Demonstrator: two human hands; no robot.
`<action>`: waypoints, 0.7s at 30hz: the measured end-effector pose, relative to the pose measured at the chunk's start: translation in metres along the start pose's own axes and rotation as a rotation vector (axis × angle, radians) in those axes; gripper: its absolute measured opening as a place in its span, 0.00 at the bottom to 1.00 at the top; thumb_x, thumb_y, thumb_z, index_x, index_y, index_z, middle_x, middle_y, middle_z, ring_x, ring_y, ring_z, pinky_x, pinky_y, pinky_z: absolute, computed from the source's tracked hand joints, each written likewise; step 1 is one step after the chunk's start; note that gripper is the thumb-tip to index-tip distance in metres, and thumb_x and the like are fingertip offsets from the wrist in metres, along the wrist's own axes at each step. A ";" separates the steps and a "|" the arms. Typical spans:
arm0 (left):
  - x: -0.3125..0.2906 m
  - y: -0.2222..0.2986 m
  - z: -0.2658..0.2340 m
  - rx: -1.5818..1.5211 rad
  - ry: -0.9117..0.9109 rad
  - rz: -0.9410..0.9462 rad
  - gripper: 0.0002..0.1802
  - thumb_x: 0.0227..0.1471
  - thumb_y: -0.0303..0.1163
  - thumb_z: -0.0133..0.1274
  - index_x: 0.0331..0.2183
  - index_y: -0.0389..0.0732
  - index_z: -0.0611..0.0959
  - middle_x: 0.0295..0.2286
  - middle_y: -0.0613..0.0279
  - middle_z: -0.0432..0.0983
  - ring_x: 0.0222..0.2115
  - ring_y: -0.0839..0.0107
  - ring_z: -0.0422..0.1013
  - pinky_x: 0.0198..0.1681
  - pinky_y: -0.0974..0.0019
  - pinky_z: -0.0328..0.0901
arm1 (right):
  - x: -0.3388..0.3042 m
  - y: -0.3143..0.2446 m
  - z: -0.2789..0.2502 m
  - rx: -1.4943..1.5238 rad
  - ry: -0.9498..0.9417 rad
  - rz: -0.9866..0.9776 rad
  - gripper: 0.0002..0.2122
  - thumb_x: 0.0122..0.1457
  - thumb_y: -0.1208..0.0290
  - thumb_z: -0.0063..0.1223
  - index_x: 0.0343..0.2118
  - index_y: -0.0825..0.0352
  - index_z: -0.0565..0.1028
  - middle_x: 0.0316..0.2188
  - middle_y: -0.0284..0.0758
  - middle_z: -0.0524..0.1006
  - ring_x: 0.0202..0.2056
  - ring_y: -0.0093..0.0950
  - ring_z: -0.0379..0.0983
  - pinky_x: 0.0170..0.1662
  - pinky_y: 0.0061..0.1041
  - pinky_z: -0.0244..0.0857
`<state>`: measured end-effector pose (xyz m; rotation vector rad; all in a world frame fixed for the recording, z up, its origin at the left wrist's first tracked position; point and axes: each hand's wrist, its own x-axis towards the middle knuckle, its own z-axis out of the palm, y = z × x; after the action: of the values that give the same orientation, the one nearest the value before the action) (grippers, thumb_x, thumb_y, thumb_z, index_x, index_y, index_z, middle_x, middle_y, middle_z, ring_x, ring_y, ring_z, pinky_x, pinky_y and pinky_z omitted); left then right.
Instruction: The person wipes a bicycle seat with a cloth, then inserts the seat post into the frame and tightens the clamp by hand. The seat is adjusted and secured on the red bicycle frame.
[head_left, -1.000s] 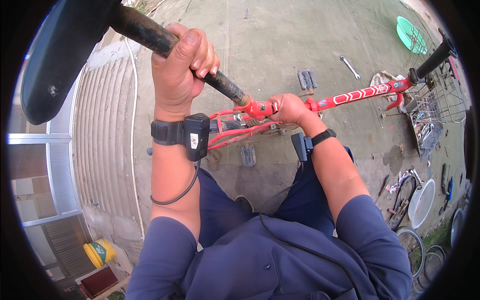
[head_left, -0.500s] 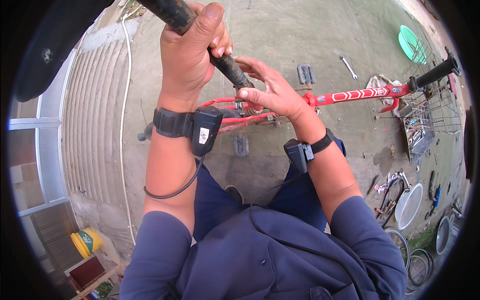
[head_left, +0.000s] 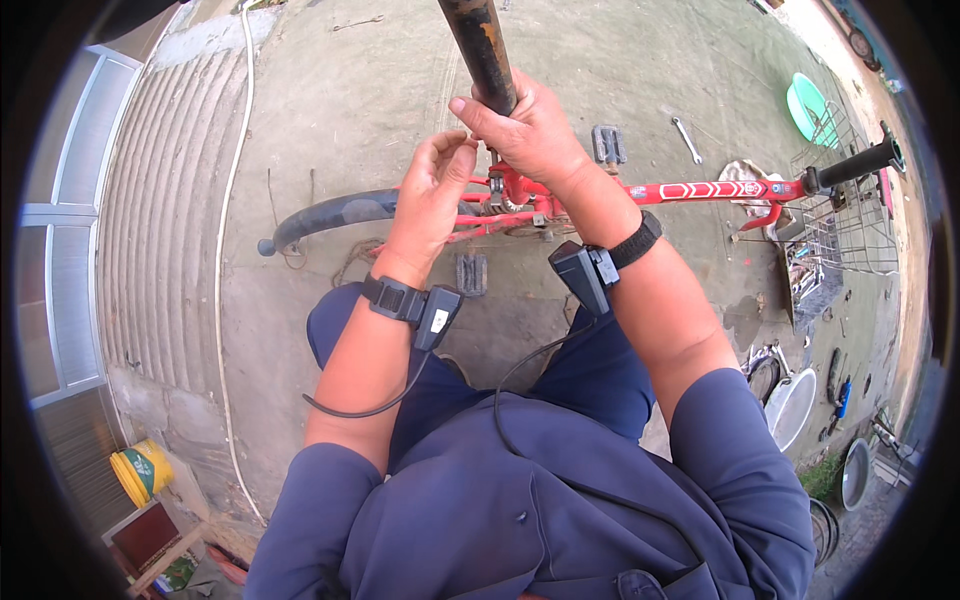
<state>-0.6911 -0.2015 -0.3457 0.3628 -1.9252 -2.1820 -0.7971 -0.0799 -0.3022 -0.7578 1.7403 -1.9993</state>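
Person's bare L forearm and R forearm reach fwd from the body, angled inward, R slanting more, so the hands come close approx. mid-chest. R hand is a bit farther out, wrapped in a grip: thumb laid across twd L, other fingers mostly hidden from where I stand. L hand is just beside it, nearer the body, fingers bent w/ tips close to the thumb, like a pinch; I can't tell if hands touch. Legs spread.
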 end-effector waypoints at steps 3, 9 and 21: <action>-0.029 -0.039 0.009 -0.012 -0.109 -0.075 0.27 0.67 0.48 0.52 0.55 0.35 0.73 0.52 0.57 0.73 0.53 0.68 0.70 0.55 0.63 0.66 | 0.003 0.004 0.001 -0.180 0.056 -0.067 0.13 0.61 0.65 0.66 0.29 0.63 0.72 0.22 0.25 0.73 0.25 0.15 0.71 0.28 0.20 0.68; -0.027 -0.057 0.014 -0.018 -0.232 -0.072 0.20 0.68 0.39 0.51 0.50 0.31 0.75 0.40 0.59 0.80 0.39 0.73 0.76 0.43 0.67 0.71 | 0.002 0.009 0.000 -0.144 0.073 -0.003 0.13 0.59 0.62 0.66 0.30 0.64 0.73 0.22 0.22 0.69 0.27 0.15 0.62 0.30 0.22 0.62; -0.031 -0.029 0.003 0.899 0.006 0.355 0.12 0.58 0.35 0.58 0.41 0.38 0.83 0.35 0.46 0.81 0.36 0.44 0.77 0.39 0.50 0.71 | 0.002 0.007 -0.002 -0.183 0.052 -0.037 0.13 0.61 0.62 0.66 0.30 0.62 0.72 0.22 0.26 0.75 0.25 0.16 0.73 0.28 0.20 0.70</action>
<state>-0.6625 -0.1852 -0.3724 0.1274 -2.6138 -1.0103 -0.8008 -0.0807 -0.3092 -0.8077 1.9737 -1.9184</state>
